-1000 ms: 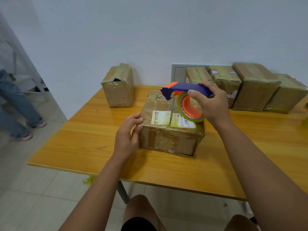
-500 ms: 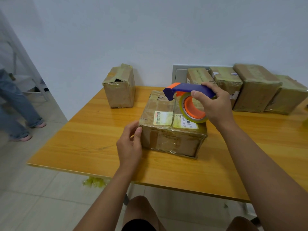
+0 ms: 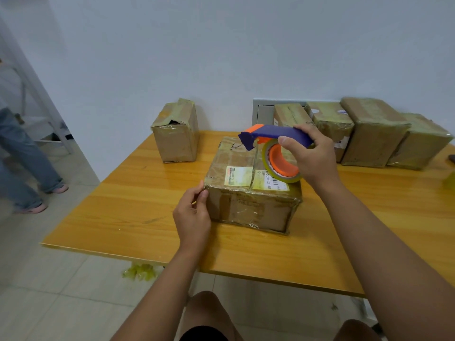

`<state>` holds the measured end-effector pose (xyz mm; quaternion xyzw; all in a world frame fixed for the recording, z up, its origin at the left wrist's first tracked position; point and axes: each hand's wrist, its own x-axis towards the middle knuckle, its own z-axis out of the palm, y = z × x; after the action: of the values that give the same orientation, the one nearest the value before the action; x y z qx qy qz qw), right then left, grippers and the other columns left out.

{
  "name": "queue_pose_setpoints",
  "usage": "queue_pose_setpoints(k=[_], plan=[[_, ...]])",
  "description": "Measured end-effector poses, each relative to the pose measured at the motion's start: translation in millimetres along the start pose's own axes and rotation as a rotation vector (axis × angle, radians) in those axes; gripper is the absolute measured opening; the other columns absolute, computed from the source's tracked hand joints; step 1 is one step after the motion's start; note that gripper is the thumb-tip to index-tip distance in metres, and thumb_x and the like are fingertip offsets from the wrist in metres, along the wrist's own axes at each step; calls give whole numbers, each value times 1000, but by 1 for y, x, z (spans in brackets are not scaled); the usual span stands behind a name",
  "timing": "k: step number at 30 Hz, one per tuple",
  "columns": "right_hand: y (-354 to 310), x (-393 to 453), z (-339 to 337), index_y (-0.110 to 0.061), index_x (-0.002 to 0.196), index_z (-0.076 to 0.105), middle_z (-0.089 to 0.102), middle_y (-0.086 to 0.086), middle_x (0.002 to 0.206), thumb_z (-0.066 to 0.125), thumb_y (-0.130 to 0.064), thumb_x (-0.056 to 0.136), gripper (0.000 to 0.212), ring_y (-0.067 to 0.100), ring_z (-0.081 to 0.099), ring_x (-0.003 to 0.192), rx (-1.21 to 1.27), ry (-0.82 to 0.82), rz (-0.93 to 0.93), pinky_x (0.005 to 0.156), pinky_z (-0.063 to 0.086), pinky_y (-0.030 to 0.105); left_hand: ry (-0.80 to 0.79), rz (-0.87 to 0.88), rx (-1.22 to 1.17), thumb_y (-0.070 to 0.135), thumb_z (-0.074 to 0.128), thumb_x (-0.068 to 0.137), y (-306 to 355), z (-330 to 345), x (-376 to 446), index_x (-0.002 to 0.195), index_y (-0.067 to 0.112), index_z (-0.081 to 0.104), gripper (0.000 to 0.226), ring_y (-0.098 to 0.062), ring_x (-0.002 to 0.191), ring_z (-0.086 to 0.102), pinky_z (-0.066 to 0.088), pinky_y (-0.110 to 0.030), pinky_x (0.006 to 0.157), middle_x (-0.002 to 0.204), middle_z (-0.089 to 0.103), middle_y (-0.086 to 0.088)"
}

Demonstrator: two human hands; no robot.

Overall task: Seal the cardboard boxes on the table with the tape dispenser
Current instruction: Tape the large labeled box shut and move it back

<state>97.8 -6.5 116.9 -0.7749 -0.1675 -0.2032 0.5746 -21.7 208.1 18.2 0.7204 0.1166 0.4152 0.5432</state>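
A taped cardboard box with yellow labels on top sits in the middle of the wooden table. My left hand is at the box's near-left top corner, thumb and fingers pinching that corner; a thin yellowish sliver shows between the fingers. My right hand grips the blue handle of the tape dispenser. The dispenser hangs over the box's right half, cutter end pointing left. Its orange-cored tape roll sits just above the lid.
Another box with a torn top stands at the table's back left. Several taped boxes line the wall at the back right. A person's legs are on the floor at left. Crumpled tape scraps lie under the table edge.
My left hand slid from the box's left top edge down to its near-left corner and closed there. The dispenser in my right hand stayed almost in place above the box.
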Motion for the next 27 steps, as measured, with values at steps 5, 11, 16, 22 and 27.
queue_pose_setpoints(k=[5,11,16,22,27], plan=[[-3,-2,0,-15,126,62,62,-3,114,75,-40,83,51,7,57,96,20,21,13,71,44,5,-123,122,317,27,56,97,23,3,-13,150,19,33,59,-12,143,26,28,-36,115,155,33,-3],[-13,-8,-5,-23,115,63,61,-14,103,76,-36,83,37,3,57,93,115,121,71,81,49,16,-321,523,583,61,48,93,69,79,-43,107,17,66,49,-20,121,53,42,-37,102,125,62,-3],[-15,-12,-37,-21,115,66,65,-6,106,75,-40,81,40,9,61,95,266,333,119,87,55,31,-234,571,683,52,57,90,68,104,-50,83,19,57,34,-21,84,57,43,-41,84,86,62,2],[-20,-12,-50,-23,109,67,66,-4,104,76,-42,78,38,10,62,95,290,345,112,87,56,35,-256,547,843,62,56,86,73,110,-48,85,18,53,44,-23,80,53,41,-41,79,85,58,1],[-24,-18,-43,-14,119,66,67,-1,112,77,-38,79,48,11,62,101,288,306,96,85,53,24,-351,560,780,50,51,87,75,99,-48,96,21,60,32,-19,87,58,43,-44,85,91,62,6]])
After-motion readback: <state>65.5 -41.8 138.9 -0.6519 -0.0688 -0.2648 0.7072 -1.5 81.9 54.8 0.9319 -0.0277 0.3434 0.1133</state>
